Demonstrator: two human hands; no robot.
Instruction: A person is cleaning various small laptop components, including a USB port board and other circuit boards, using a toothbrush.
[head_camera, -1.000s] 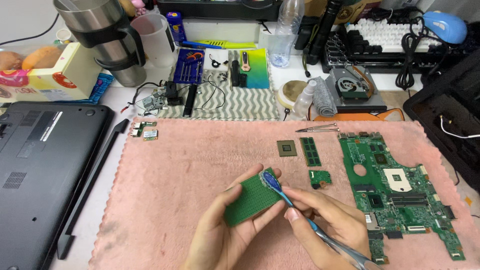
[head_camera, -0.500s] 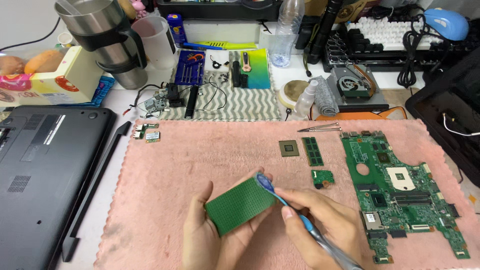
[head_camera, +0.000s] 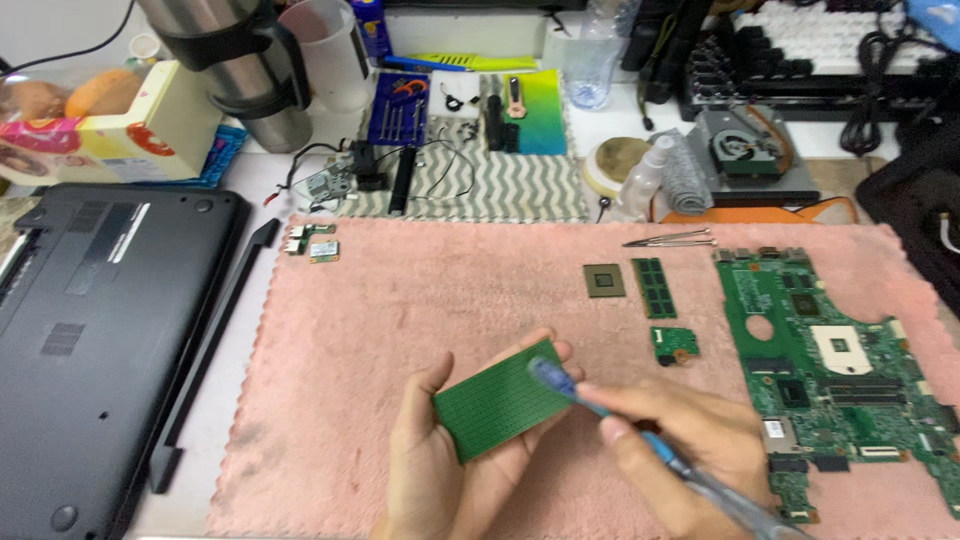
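Observation:
My left hand (head_camera: 440, 470) holds a small flat green circuit board (head_camera: 500, 402) by its edges, face up, over the pink towel (head_camera: 420, 300). My right hand (head_camera: 680, 455) grips a blue-handled brush (head_camera: 640, 440); its blue bristle tip rests on the right part of the board. Both hands are low in the view, near the towel's front edge.
A large green motherboard (head_camera: 840, 360) lies at the right of the towel, with a square chip (head_camera: 604, 281), a memory stick (head_camera: 653, 287), a small green board (head_camera: 674, 344) and tweezers (head_camera: 670, 239) nearby. A black laptop base (head_camera: 90, 330) sits left. Tools, a fan and a steel tumbler stand behind.
The view has shifted slightly. The green board has been tilted flatter in my left hand, and the brush tip has moved across its right end.

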